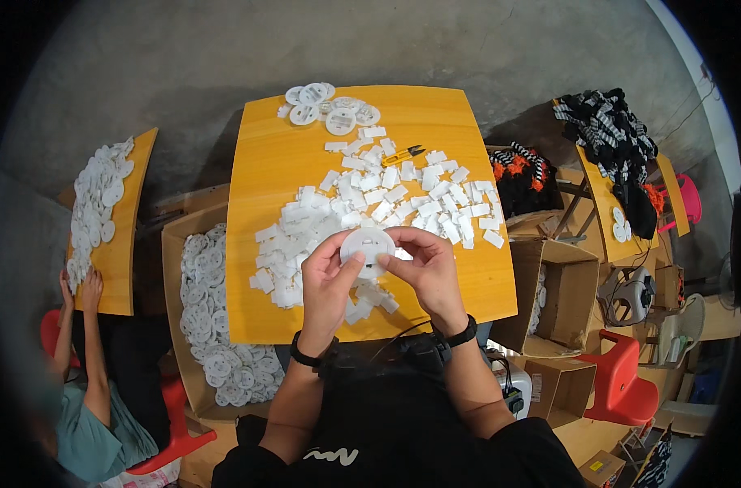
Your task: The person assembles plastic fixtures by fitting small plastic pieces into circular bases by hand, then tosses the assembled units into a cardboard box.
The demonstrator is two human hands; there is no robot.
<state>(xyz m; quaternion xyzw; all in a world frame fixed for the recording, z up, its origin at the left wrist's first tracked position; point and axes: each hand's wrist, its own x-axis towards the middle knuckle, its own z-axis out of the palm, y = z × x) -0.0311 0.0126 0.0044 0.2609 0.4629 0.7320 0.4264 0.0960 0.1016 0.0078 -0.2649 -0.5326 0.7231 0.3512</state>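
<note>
Between both hands I hold a round white plastic disc (368, 241) over the near part of the yellow table (443, 297). My left hand (331, 272) grips its left edge, thumb on its face. On its right edge, my right hand (425, 264) is closed the same way, its thumb near a small dark slot. Spread beneath and beyond my hands is a heap of small white rectangular plastic pieces (309, 215). Yellow-handled thread snips (403, 155) lie among them, farther back. Several more white discs (340, 121) are piled at the table's far left.
Left of the table stands a cardboard box (173, 268) full of white discs. A co-worker's hands (91, 286) touch a disc pile on another table (134, 236). On the right are open cardboard boxes (570, 285), a red stool (622, 386) and a table with black-and-white striped fabric (610, 130).
</note>
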